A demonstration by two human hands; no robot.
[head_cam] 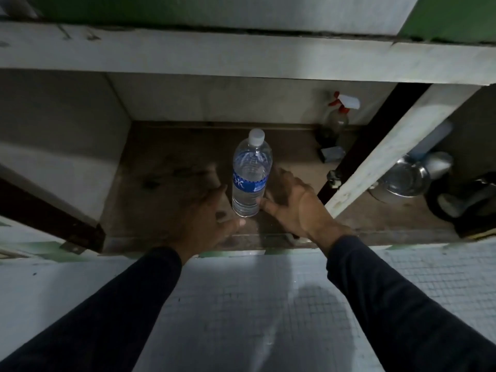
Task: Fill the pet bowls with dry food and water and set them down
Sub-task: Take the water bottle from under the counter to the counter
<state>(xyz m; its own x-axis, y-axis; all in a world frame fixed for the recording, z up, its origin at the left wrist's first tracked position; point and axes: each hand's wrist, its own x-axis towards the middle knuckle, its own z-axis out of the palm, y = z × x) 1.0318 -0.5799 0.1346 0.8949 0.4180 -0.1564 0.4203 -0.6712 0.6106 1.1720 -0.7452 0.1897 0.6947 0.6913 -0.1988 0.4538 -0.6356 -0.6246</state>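
A clear plastic water bottle (251,174) with a white cap and blue label stands upright on the floor of an open low cabinet (171,189). My left hand (206,216) is just left of the bottle's base, fingers spread and relaxed, holding nothing. On the other side, my right hand (292,202) has its fingers straight and its thumb beside the bottle's foot; I cannot tell whether it touches. A shiny steel bowl (402,181) lies in the neighbouring compartment to the right.
A spray bottle (336,116) with a red and white trigger stands at the cabinet's back right, a small box (331,154) before it. Open doors (386,146) flank the compartment. A dark round object (461,197) sits far right. Tiled floor (241,304) lies below.
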